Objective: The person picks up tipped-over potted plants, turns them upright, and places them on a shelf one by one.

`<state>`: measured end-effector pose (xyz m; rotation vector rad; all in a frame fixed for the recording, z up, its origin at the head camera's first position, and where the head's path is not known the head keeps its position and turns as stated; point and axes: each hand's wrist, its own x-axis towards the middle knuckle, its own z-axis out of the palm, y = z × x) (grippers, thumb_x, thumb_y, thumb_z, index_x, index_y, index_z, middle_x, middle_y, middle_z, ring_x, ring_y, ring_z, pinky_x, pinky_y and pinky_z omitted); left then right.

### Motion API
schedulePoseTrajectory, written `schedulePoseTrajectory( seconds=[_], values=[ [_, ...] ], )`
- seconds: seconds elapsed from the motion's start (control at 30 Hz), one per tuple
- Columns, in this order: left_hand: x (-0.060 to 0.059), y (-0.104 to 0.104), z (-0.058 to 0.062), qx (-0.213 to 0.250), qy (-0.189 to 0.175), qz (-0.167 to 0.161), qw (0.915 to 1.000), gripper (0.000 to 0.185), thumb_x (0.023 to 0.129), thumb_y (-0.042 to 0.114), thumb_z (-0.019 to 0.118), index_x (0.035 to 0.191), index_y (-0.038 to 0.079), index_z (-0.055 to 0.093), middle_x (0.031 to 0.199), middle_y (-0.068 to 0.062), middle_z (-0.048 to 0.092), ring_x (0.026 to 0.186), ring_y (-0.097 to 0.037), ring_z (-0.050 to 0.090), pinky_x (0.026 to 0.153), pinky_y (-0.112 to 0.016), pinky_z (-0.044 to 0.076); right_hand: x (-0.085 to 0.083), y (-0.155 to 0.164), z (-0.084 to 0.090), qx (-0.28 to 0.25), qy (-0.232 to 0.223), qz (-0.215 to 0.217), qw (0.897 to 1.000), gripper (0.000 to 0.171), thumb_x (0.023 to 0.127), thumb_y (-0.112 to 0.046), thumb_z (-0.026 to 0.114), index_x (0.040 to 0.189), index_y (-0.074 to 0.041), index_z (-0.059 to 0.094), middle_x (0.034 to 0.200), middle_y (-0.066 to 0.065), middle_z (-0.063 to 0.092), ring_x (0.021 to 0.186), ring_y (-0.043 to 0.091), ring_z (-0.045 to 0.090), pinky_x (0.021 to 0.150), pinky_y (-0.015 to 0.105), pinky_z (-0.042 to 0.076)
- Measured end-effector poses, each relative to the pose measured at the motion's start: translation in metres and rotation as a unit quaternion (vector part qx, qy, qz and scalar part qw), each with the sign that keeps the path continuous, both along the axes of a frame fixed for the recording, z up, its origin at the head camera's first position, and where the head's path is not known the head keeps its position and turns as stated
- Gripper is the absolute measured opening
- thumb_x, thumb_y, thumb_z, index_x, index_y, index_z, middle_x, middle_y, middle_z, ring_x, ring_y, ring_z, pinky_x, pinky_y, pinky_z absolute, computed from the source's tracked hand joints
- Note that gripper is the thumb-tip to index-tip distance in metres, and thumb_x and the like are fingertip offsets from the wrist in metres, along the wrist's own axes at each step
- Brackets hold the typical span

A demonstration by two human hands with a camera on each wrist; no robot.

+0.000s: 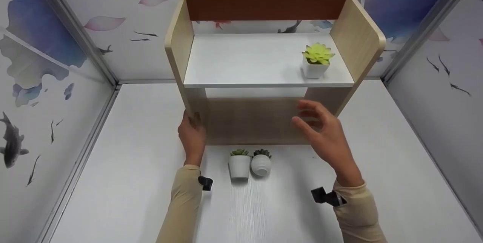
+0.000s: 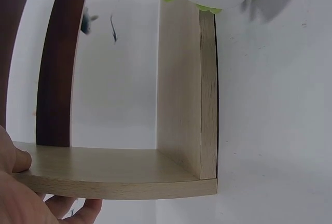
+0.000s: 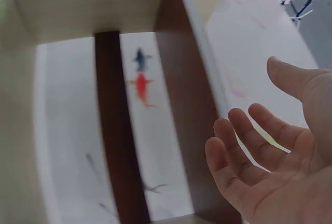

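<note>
Shelf (image 1: 264, 60) steadied at its near-left edge by gripping left hand (image 1: 192, 135); right hand (image 1: 324, 133) hovers, fingers spread (one succulent (image 1: 317, 60) shelved, two pots (image 1: 249, 163) waiting on tabletop (image 1: 132, 167)).

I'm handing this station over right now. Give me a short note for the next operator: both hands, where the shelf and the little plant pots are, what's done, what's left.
Left hand: grips the lower left side panel of the wooden shelf.
Right hand: open, holds nothing, hovers at the shelf's lower right front.
Done: the yellow-green plant in a square white pot stands on the white upper board, right side.
Left: the cylindrical white pot and the round ribbed pot stand side by side on the table before the shelf, likely next to go up.
</note>
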<state>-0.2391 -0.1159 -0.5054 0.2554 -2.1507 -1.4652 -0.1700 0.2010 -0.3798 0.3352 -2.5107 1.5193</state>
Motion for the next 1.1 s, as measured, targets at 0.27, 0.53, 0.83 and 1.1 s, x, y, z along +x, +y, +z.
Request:
schedulePoseTrajectory(
  seconds=[0.27,0.53,0.83,1.1],
  values=[
    [0.001,-0.002,-0.001,-0.005,0.003,0.006,1.0000,0.039,0.109,0.016,0.052,0.144,-0.001,0.052,0.141,-0.020,0.061,0.131,-0.032,0.060,0.106,-0.049,0.049,-0.009,-0.012,-0.052,-0.003,-0.072,0.019,0.997,0.051,0.098,-0.038,0.071,0.139,-0.010,0.059,0.136,0.007,0.063,0.123,0.022,0.060,0.105,0.043,0.048],
    [0.000,-0.001,-0.002,0.001,0.021,-0.005,0.9998,0.039,0.108,0.014,0.052,0.144,-0.002,0.052,0.140,-0.022,0.061,0.132,-0.033,0.058,0.109,-0.050,0.047,-0.013,-0.021,-0.098,0.007,-0.126,0.022,0.992,0.058,0.098,-0.043,0.069,0.144,-0.009,0.056,0.142,0.010,0.060,0.127,0.028,0.058,0.109,0.050,0.046],
    [0.000,-0.002,-0.002,-0.005,0.038,-0.001,0.9993,0.037,0.108,0.012,0.052,0.142,-0.003,0.054,0.136,-0.024,0.063,0.130,-0.035,0.059,0.108,-0.051,0.047,-0.015,-0.032,-0.133,0.019,-0.177,0.015,0.984,0.074,0.097,-0.051,0.068,0.154,-0.010,0.045,0.152,0.013,0.051,0.132,0.032,0.055,0.103,0.053,0.049],
    [0.000,-0.001,-0.001,-0.006,0.033,0.003,0.9994,0.038,0.108,0.014,0.052,0.142,-0.003,0.054,0.137,-0.023,0.063,0.130,-0.034,0.060,0.108,-0.050,0.048,-0.009,-0.036,-0.161,0.025,-0.198,0.003,0.980,0.074,0.096,-0.054,0.067,0.152,-0.010,0.046,0.149,0.013,0.052,0.130,0.032,0.056,0.099,0.052,0.052]
  ],
)
